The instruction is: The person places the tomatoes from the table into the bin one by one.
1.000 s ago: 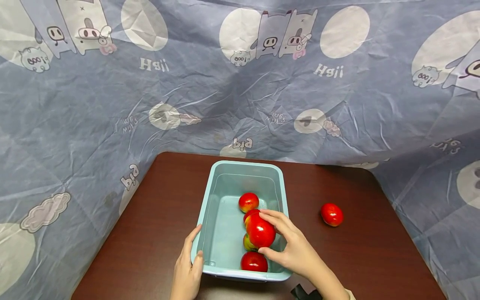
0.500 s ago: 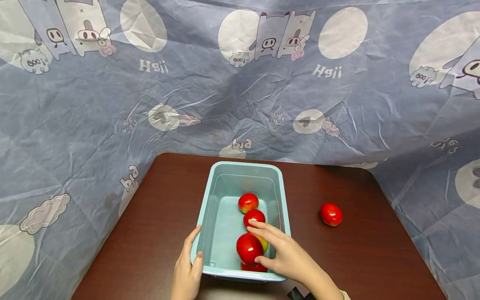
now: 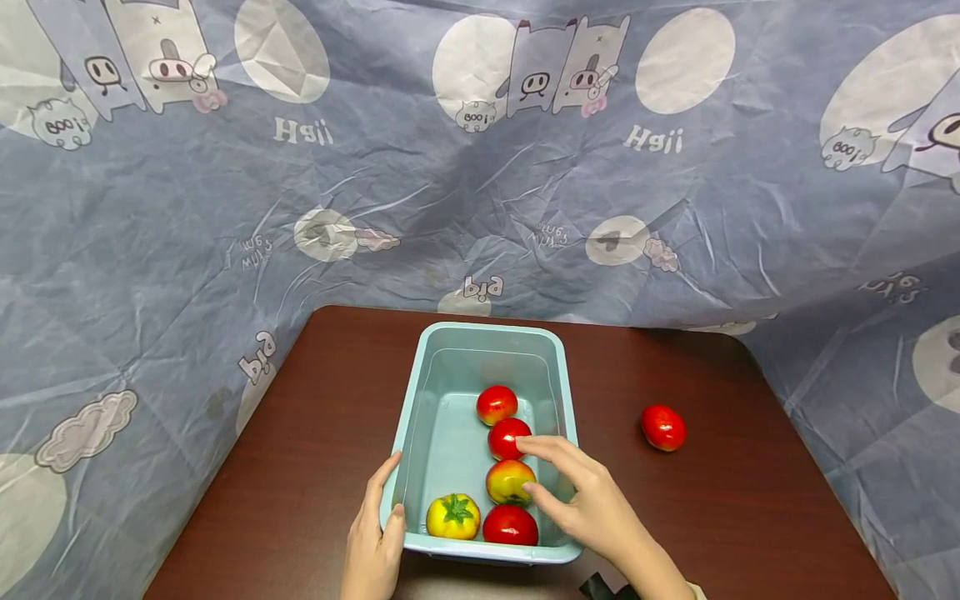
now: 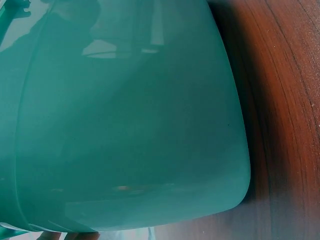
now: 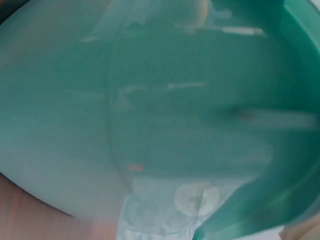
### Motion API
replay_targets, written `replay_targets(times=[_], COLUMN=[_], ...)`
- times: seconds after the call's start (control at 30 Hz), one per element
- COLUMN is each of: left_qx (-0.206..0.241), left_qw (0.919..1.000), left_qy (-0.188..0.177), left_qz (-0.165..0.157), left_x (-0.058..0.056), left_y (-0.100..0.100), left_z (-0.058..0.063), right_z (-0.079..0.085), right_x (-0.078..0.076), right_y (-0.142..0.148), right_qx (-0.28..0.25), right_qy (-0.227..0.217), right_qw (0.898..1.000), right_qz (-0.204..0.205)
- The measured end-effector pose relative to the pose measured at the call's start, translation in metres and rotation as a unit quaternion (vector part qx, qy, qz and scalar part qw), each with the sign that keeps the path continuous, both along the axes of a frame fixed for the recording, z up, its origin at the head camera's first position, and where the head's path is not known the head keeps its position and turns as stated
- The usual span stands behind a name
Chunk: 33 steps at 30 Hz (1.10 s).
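Observation:
My left hand [image 3: 373, 527] holds the left side of a light blue plastic bin [image 3: 407, 417], its thumb over the rim near the front corner. Above the bin's right side, my right hand [image 3: 588, 496] has thumb and fingers apart with nothing between them. Its fingertips overlap a red tomato [image 3: 506, 437] and a red-yellow tomato [image 3: 508, 479] in the head view. A yellow tomato with green leaves on top [image 3: 453, 518] lies in the front left corner. Beside it is a dark red tomato [image 3: 510, 526], and farther back another red one [image 3: 497, 403]. Both wrist views mostly show the bin's wall [image 4: 130, 125].
One more red tomato [image 3: 663, 428] lies on the dark brown table [image 3: 345, 375], right of the bin. Behind the table hangs a blue-grey cloth [image 3: 420, 183] with cartoon prints. A black strap [image 3: 603, 587] shows at my right wrist.
My right hand held a red tomato over the bin, moved it left and forward, and let go. It now lies in the front left corner, yellow leafy side up. The left hand stayed put.

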<state>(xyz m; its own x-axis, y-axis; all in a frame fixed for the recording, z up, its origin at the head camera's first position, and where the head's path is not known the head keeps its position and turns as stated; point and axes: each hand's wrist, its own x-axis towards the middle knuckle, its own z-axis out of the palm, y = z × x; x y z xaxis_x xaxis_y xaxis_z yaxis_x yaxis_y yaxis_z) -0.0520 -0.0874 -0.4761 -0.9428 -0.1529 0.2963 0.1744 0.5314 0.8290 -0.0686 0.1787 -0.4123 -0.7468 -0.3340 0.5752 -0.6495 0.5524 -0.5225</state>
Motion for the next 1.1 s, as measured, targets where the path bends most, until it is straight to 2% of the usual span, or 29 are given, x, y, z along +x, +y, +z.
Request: replay_targets(times=[0.1,0.23,0.33,0.5,0.6,0.8,0.9,0.97,1.03,1.1], left_qx=[0.005,0.011,0.017,0.025,0.022,0.011,0.009,0.011,0.012,0.010], left_qw=[1.0000,0.9999,0.9998,0.9996,0.9997,0.9999,0.9999,0.9999,0.9999,0.9999], left_qy=[0.000,0.006,0.012,0.006,0.007,0.007,0.005,0.005,0.005,0.005], left_qz=[-0.001,0.001,-0.001,-0.007,-0.006,-0.001,-0.001,-0.002,-0.001,0.002], left_x=[0.000,-0.001,-0.001,-0.001,-0.001,0.000,0.000,0.000,0.000,0.000], left_y=[0.000,0.001,0.001,0.001,0.001,0.001,0.001,0.000,0.001,0.001], left_z=[0.000,0.000,-0.001,-0.001,-0.001,0.000,0.001,0.000,0.000,0.000], right_z=[-0.001,0.000,0.001,-0.001,-0.004,-0.012,-0.020,-0.026,-0.034,-0.043], right_x=[-0.002,-0.007,-0.009,-0.011,-0.013,-0.018,-0.021,-0.024,-0.027,-0.030], right_y=[0.005,0.012,0.021,0.041,0.054,0.078,0.090,0.100,0.110,0.121], right_qx=[-0.038,-0.086,-0.114,-0.151,-0.172,-0.192,-0.206,-0.203,-0.185,-0.141], right_qy=[0.015,0.060,0.073,0.027,0.003,-0.009,-0.035,-0.067,-0.093,-0.104], right_qw=[0.999,0.994,0.989,0.978,0.972,0.960,0.946,0.932,0.922,0.916], right_qz=[-0.016,-0.030,-0.066,-0.141,-0.162,-0.203,-0.248,-0.291,-0.326,-0.361])
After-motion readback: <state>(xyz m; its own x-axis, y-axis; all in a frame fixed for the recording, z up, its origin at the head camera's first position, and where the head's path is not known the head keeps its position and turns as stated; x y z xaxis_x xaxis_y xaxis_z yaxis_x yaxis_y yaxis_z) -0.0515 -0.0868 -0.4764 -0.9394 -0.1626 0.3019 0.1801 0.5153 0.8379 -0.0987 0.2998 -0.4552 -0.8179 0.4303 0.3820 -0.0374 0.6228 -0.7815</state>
